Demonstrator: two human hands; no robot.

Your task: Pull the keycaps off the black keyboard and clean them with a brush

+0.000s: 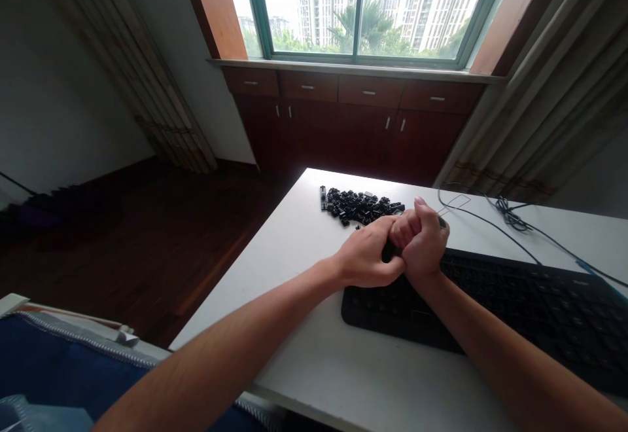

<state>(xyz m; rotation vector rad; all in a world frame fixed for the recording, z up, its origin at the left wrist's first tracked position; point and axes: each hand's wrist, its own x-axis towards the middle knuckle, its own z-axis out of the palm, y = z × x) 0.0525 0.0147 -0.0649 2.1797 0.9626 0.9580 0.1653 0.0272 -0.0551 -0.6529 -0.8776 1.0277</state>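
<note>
My right hand [424,242] is closed in a fist with its thumb up, above the left part of a black keyboard [495,288]. From its far side show a small dark end and the thin wire loop of a keycap puller [455,204], mostly hidden in the fist. My left hand [367,255] is curled against the right one, fingers and thumb meeting it. Something dark shows between the two hands, and I cannot make out what it is. Just beyond them lies a heap of black keycaps [360,206], with a longer keycap [323,198] at its left end.
The white table [294,268] carries a bundled black cable [513,216] at the right. A dark blue cloth-covered seat [73,360] is at lower left. Beyond the table stand a red-brown cabinet [338,124], a window [358,13] and curtains [540,98].
</note>
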